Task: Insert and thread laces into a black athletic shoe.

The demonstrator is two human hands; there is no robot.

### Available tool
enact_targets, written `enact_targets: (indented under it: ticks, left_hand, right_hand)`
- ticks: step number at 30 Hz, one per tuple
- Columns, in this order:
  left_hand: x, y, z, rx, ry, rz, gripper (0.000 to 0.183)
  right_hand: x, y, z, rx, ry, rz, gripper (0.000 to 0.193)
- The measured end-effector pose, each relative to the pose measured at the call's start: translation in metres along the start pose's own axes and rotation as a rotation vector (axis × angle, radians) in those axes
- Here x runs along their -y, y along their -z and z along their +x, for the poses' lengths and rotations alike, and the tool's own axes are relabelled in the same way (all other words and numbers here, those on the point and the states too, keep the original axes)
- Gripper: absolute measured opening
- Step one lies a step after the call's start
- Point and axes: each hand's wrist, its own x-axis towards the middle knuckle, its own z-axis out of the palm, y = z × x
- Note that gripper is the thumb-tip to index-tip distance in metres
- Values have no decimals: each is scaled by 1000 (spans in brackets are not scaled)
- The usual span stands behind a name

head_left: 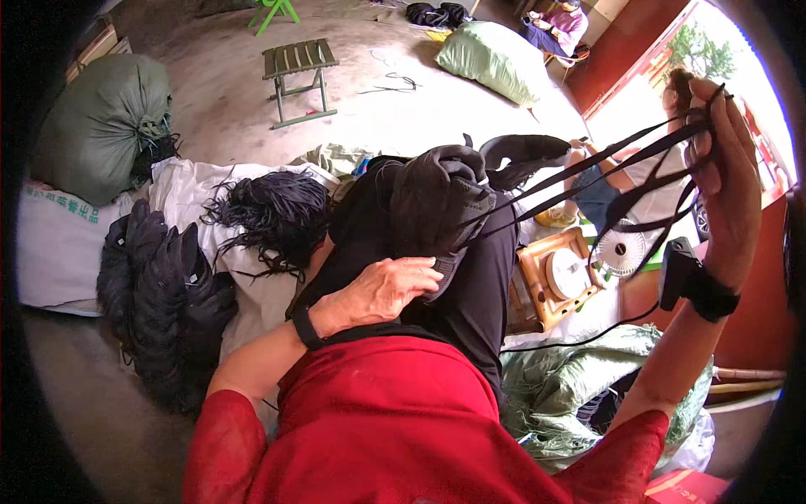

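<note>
A black shoe upper [437,197] lies on my lap over black trousers. My left hand [382,290] rests on it and pins its lower edge. Black laces [604,168] run taut from the shoe up to the right. My right hand [726,164] is raised high and its fingers are closed around the ends of those laces. A black band sits on each wrist, and the right one carries a small black device [678,269] with a cable.
A heap of loose black laces [277,214] lies on a white sack to my left, beside a pile of black shoe uppers [164,290]. A wooden tray with a white disc [558,277] and a small fan [621,249] stand on my right. Green stool [298,76], stuffed sacks and seated people farther off.
</note>
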Motion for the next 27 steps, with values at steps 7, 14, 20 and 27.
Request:
enact_targets:
  ticks: [7, 14, 20, 27]
  left_hand:
    - [-12, 3, 36, -226, -19, 271, 26]
    - [-19, -19, 67, -30, -123, 879, 25]
    - [-22, -22, 71, 146, -124, 993, 31]
    - [-10, 3, 73, 294, -183, 708, 23]
  right_hand:
    - [-87, 39, -36, -138, -227, -183, 33]
    - [-238, -4, -132, -220, -544, -365, 16]
    - [-231, -112, -193, -151, -492, 23, 19]
    - [-177, -172, -190, 259, -456, 78, 19]
